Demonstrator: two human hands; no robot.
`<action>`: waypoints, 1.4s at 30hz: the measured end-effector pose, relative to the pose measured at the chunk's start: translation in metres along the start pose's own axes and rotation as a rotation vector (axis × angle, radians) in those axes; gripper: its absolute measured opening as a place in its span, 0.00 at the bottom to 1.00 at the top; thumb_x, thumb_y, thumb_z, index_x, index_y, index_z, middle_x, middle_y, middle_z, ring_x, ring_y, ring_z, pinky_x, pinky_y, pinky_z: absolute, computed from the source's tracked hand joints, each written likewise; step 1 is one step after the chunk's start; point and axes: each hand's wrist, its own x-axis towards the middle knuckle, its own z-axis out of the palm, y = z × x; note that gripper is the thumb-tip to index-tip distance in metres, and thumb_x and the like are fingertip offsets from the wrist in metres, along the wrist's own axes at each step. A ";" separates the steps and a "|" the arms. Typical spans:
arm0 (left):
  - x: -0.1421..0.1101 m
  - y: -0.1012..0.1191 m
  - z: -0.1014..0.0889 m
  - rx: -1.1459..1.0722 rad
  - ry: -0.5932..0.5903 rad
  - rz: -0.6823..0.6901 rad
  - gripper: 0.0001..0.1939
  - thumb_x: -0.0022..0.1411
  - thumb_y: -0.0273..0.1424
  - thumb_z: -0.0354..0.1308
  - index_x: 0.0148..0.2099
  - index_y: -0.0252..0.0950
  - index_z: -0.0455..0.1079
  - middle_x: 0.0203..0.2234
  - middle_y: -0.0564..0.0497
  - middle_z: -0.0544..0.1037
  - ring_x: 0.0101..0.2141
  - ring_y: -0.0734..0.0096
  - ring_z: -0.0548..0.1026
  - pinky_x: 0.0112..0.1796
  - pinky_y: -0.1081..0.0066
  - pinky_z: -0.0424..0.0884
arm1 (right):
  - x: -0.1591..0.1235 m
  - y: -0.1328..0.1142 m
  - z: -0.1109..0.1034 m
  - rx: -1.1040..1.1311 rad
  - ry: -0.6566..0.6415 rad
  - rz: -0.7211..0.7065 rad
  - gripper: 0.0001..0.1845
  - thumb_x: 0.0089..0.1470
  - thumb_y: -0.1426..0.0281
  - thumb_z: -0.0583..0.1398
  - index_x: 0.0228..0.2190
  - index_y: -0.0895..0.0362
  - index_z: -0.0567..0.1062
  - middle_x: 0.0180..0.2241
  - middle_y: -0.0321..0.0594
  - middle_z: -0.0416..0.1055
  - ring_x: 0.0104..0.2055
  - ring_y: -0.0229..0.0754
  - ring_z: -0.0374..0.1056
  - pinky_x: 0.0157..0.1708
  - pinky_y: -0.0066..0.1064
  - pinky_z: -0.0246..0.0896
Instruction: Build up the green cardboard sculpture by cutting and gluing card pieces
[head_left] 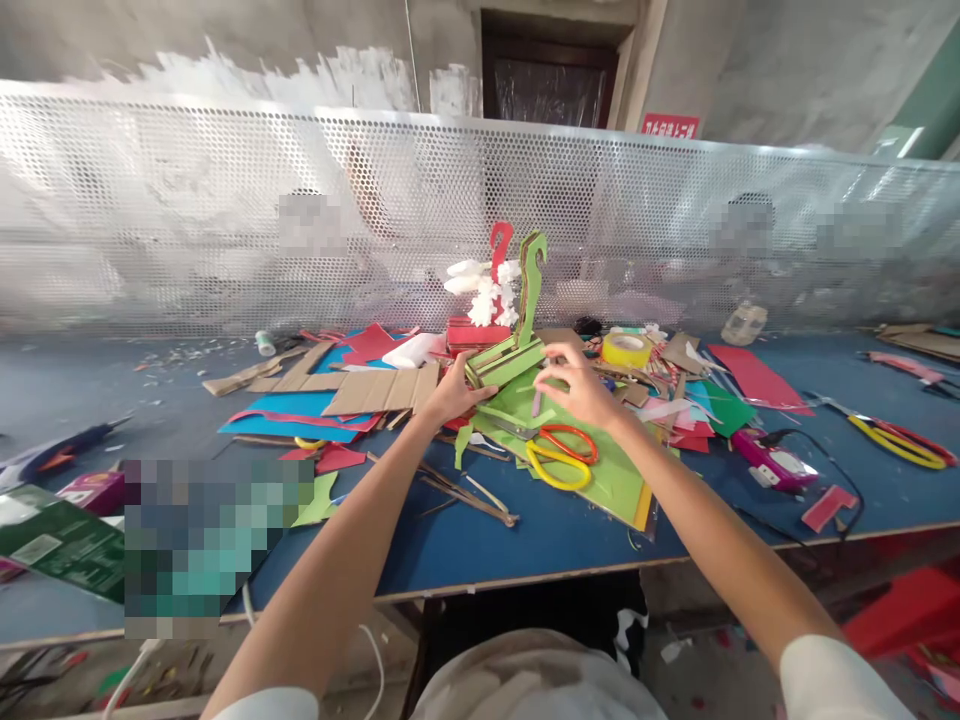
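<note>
A green paper-covered cardboard model [504,362] has a box-like base and a tall neck that curves into a hook at the top. My left hand [452,393] grips the left end of its base, thumb along the near side. Close to the base's right end is my right hand [576,388], fingers bent and apart, with nothing visible between them. Behind stands a similar red model [501,245] with white flower-like pieces [487,300] around its neck. Scissors with orange and yellow handles [559,470] lie below my hands on a green sheet [611,480].
Cardboard strips [382,390] and blue sheets [289,418] lie left. Yellow tape [626,348], a red sheet [757,378], a purple box-shaped device [772,460] and pliers [892,440] lie right. A glue gun [56,450] is far left. A perforated metal screen [225,220] borders the table's back.
</note>
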 end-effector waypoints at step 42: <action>0.018 0.069 -0.025 -0.300 0.086 -0.201 0.12 0.56 0.34 0.63 0.42 0.35 0.78 0.29 0.47 0.83 0.26 0.68 0.77 0.29 0.69 0.72 | 0.084 0.024 0.035 0.139 -0.005 -0.092 0.13 0.67 0.58 0.62 0.43 0.51 0.85 0.49 0.47 0.69 0.54 0.53 0.68 0.61 0.48 0.64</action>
